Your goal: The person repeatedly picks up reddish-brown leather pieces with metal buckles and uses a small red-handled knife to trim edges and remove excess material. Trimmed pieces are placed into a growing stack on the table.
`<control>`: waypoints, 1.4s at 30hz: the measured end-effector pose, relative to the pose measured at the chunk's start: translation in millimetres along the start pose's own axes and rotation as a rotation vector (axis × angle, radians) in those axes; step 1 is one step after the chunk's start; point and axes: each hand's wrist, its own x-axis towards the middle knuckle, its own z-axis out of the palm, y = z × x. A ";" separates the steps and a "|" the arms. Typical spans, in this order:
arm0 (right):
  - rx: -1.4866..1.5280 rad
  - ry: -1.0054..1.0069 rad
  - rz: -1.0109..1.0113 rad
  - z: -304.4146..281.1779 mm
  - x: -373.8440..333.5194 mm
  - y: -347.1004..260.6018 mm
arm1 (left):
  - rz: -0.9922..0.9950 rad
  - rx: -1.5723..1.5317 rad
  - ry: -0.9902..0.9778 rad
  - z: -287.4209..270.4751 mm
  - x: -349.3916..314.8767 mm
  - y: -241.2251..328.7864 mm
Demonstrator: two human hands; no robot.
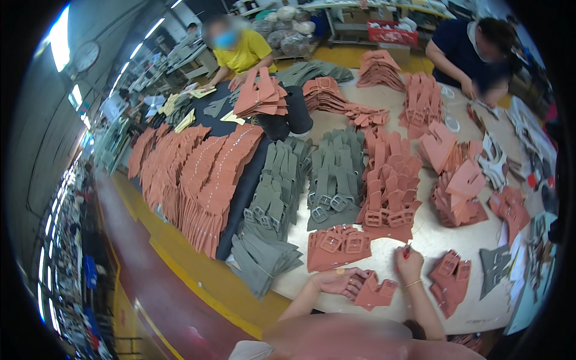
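Note:
My left hand [341,281], palm partly up, has its fingers closed on the edge of a coral leather piece [377,293] with buckles on it. Beside that piece, my right hand [409,266] is wrapped round a small pen-like tool [407,251] with a red part and a dark tip; its exact kind is too small to tell. Just beyond my left hand lies a coral stack of buckled pieces [327,259]. To the right of my right hand rest more buckled coral pieces [450,285].
Grey-green strap stacks [273,192] and coral strap stacks [389,180] fill the table's middle. Long overlapping coral rows [204,174] lie on the dark cloth at left. One person in yellow [243,51] and another in dark blue [465,57] work across the table.

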 end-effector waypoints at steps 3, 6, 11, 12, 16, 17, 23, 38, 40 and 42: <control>0.009 -0.020 0.002 -1.2 0.6 0.4 | -0.015 -0.054 -0.008 -1.9 1.5 1.8; -0.014 -0.007 -0.032 -4.6 1.8 -5.6 | -0.020 -0.118 -0.030 -5.0 2.0 1.1; 0.007 -0.044 0.000 -9.0 3.5 -14.7 | 0.003 -0.140 0.021 -4.8 2.1 -2.8; -0.015 -0.040 -0.017 -8.7 3.8 -14.5 | 0.002 -0.134 0.024 -5.0 2.3 -3.1; -0.045 -0.030 -0.029 -5.5 4.5 -9.5 | -0.022 -0.109 -0.002 -8.3 3.3 -1.5; -0.052 -0.018 -0.053 -5.0 4.6 -8.3 | -0.030 -0.103 -0.018 -9.2 3.5 -0.9; -0.020 -0.021 -0.058 -5.5 5.0 -9.3 | -0.036 -0.111 0.031 -10.1 3.5 -1.9; 0.002 -0.046 0.006 2.8 6.2 3.6 | -0.029 -0.030 -0.014 -4.9 2.9 1.8; 0.013 -0.044 -0.007 3.5 5.9 6.4 | -0.026 -0.031 -0.008 -5.8 2.0 3.5; 0.012 -0.048 -0.011 4.2 5.7 9.0 | -0.023 -0.032 -0.013 -7.7 1.8 2.2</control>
